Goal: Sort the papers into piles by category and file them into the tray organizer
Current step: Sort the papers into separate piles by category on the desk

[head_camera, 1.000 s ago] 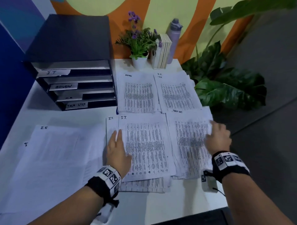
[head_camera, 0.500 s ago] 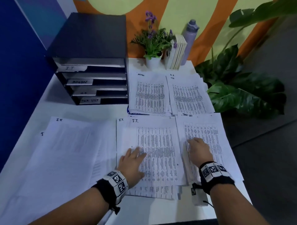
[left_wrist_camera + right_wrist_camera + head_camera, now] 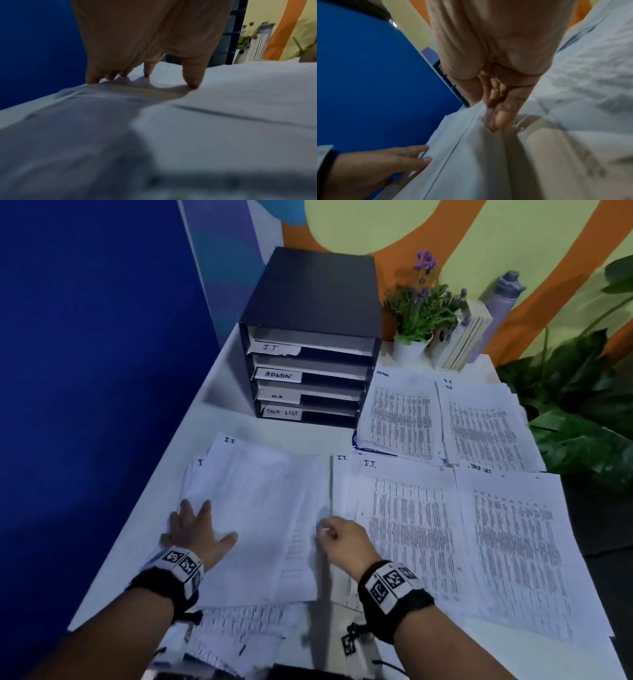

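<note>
We are pressing our left hand [image 3: 191, 530] flat, fingers spread and straight, onto the left edge of the leftmost pile of papers [image 3: 260, 515], the one marked "I.T." at its top corner; from the left wrist camera the fingertips [image 3: 193, 82] are touching the top sheet and gripping nothing. Our right hand [image 3: 342, 539] is lying at the right edge of that same pile, fingers bent down together onto the paper edge [image 3: 493, 127]; we cannot tell whether they are pinching sheets or only pushing against them. Just beside this pile to the right, a second I.T. pile [image 3: 404, 529] is lying on the white table [image 3: 219, 392], and right of that a pile headed "TASK LIST" [image 3: 513, 535]. Behind these, two more piles are sitting side by side, one marked ADMIN [image 3: 400, 412] and one marked H.R. [image 3: 483, 426]. The black tray organizer [image 3: 308, 337] is standing at the back left of the table, its four slots labelled IT, ADMIN, H.R and TASK LIST from top to bottom. Beside it are standing a small potted plant [image 3: 421, 313], a row of books [image 3: 466, 337] and a grey bottle [image 3: 503, 292].
</note>
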